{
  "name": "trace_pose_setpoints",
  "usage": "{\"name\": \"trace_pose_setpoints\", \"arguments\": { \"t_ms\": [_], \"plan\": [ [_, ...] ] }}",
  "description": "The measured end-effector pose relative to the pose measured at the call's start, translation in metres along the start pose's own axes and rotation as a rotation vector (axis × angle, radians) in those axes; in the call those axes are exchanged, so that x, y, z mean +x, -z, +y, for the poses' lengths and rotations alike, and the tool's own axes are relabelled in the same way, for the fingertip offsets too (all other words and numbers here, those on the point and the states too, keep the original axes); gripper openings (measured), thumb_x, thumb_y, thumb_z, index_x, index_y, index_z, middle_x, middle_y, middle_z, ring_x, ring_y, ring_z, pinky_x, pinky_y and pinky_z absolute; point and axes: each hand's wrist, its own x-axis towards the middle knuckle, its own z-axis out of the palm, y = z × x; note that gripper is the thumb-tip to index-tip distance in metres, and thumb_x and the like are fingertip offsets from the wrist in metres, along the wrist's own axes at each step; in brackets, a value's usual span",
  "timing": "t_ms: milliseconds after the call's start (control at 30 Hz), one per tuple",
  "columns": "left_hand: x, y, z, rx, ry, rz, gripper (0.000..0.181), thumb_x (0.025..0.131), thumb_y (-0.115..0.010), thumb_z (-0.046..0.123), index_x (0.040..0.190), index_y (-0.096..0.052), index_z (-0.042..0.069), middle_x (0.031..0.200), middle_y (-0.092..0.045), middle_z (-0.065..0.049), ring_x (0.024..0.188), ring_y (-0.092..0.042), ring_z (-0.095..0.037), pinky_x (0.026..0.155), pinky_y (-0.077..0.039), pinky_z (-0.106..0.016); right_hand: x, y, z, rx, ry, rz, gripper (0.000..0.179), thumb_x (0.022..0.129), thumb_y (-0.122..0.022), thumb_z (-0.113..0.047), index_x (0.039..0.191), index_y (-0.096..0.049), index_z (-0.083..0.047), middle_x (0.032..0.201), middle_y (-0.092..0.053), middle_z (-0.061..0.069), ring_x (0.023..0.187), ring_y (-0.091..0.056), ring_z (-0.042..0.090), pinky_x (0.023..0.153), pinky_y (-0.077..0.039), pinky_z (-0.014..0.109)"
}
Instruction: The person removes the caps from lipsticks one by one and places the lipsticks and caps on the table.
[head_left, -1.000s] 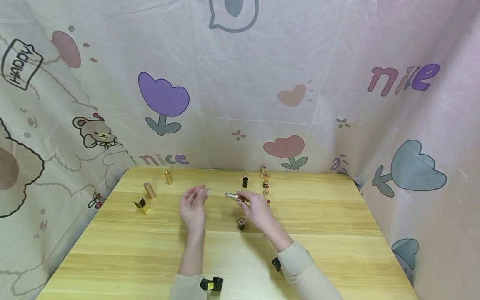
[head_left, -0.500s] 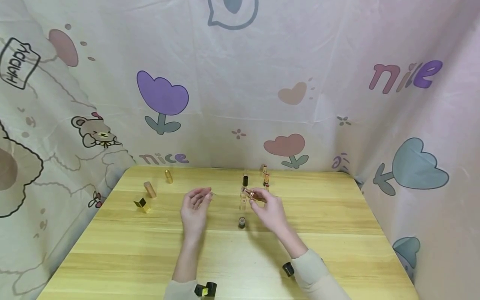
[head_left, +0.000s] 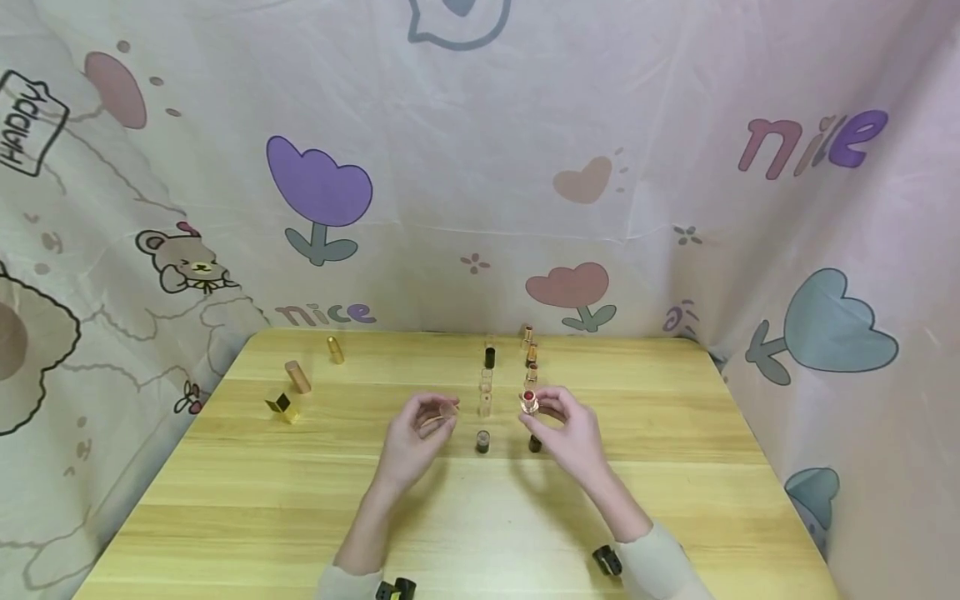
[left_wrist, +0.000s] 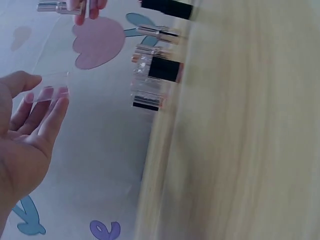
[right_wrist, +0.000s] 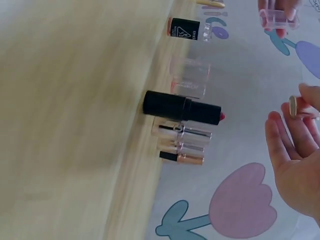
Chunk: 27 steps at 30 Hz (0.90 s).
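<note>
My left hand point(head_left: 416, 437) pinches a small clear cap point(left_wrist: 52, 87) between thumb and fingertips, above the table. Opposite it, my right hand point(head_left: 570, 429) grips an uncapped lipstick point(head_left: 529, 400), its red tip facing up and toward me. The two are held apart. Between the hands runs a row of caps: clear ones point(head_left: 485, 406), a black one point(head_left: 490, 357), and one dark at its base point(head_left: 483, 442). To their right stand several uncapped lipsticks point(head_left: 532, 354). A black lipstick point(right_wrist: 170, 106) with a red tip stands upright beside the right hand, its upper part hidden in the head view.
On the table's left side stand a gold tube point(head_left: 335, 351), a rose-tan tube point(head_left: 297, 377) and a square gold tube with a dark top point(head_left: 283, 408). A patterned curtain point(head_left: 450, 208) hangs close behind the table's back edge.
The right hand has moved right with the lipstick, turning it from lying sideways to pointing up. The left hand has shifted right and slightly nearer, still holding the clear cap.
</note>
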Motion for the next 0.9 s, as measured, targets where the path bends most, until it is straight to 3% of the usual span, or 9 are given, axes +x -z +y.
{"name": "trace_pose_setpoints", "arguments": {
  "t_ms": [167,367,567,700,900],
  "plan": [
    [-0.006,0.001,-0.003,0.045,0.010,-0.121,0.035,0.087,-0.072,-0.016,0.118,-0.060,-0.007,0.118,-0.065,-0.023,0.113,-0.066,-0.037,0.100,-0.059,-0.037,-0.011,0.010,0.006,-0.027,-0.001,-0.013,0.037,0.072,-0.093,-0.002,0.099,-0.071,-0.012,0.110,-0.076,0.001,0.099,-0.072,0.020,0.096,-0.061,0.033],
    [-0.011,0.001,-0.005,0.136,0.059,-0.244,0.033,0.088,-0.074,-0.010,0.118,-0.062,-0.004,0.116,-0.065,-0.018,0.112,-0.067,-0.035,0.100,-0.059,-0.030,-0.023,0.020,0.018,-0.120,-0.027,-0.043,0.039,0.068,-0.096,-0.007,0.096,-0.071,-0.016,0.096,-0.070,-0.005,0.088,-0.067,0.013,0.086,-0.064,0.037],
    [-0.014,-0.001,-0.004,0.300,0.050,-0.350,0.032,0.089,-0.076,-0.005,0.119,-0.063,-0.002,0.115,-0.070,-0.013,0.109,-0.068,-0.028,0.100,-0.060,-0.035,-0.028,0.026,0.027,-0.122,-0.053,-0.178,0.038,0.073,-0.092,-0.003,0.102,-0.069,-0.008,0.094,-0.069,-0.001,0.084,-0.067,0.013,0.081,-0.063,0.025],
    [-0.015,-0.004,-0.003,0.408,0.039,-0.411,0.031,0.090,-0.076,0.000,0.119,-0.064,-0.001,0.114,-0.071,-0.008,0.106,-0.068,-0.023,0.099,-0.060,-0.038,-0.029,0.028,0.031,-0.183,-0.068,-0.263,0.039,0.075,-0.090,-0.002,0.107,-0.069,-0.005,0.093,-0.069,-0.001,0.084,-0.066,0.012,0.080,-0.063,0.023],
    [-0.016,-0.009,-0.002,0.524,0.055,-0.475,0.029,0.090,-0.078,0.003,0.116,-0.066,0.001,0.110,-0.070,-0.005,0.104,-0.069,-0.022,0.096,-0.061,-0.034,-0.028,0.027,0.035,-0.260,-0.089,-0.380,0.032,0.075,-0.090,-0.001,0.097,-0.068,-0.009,0.090,-0.066,-0.004,0.080,-0.065,0.010,0.073,-0.061,0.021]
  ]
}}
